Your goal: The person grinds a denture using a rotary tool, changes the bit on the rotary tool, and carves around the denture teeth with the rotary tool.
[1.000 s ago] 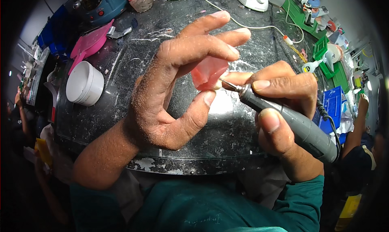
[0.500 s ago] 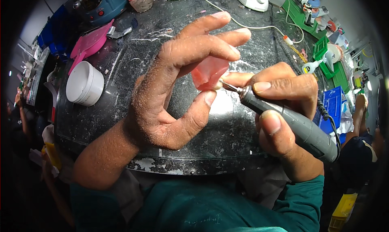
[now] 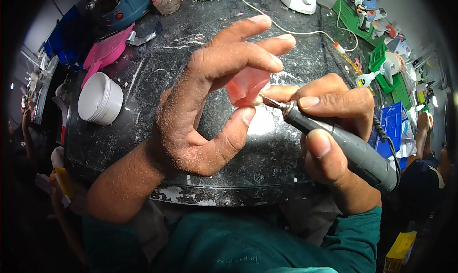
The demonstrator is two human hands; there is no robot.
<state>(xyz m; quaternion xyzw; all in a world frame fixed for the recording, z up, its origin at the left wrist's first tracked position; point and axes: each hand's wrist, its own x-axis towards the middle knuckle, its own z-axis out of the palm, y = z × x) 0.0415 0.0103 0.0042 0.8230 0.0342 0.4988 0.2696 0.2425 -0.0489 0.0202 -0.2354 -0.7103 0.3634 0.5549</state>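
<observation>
left hand in c-shaped pinch

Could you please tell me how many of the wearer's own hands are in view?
2: the left hand, holding the pink piece, and the right hand, opposite it, gripping the grey tool. Neither is fully hidden.

Translucent pink piece, pale at one edge; grey handpiece slants up-left, thin metal bit at that edge

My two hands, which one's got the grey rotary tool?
Your right hand: it grips the grey rotary tool, while your left hand holds only the pink piece between thumb and fingers.
</observation>
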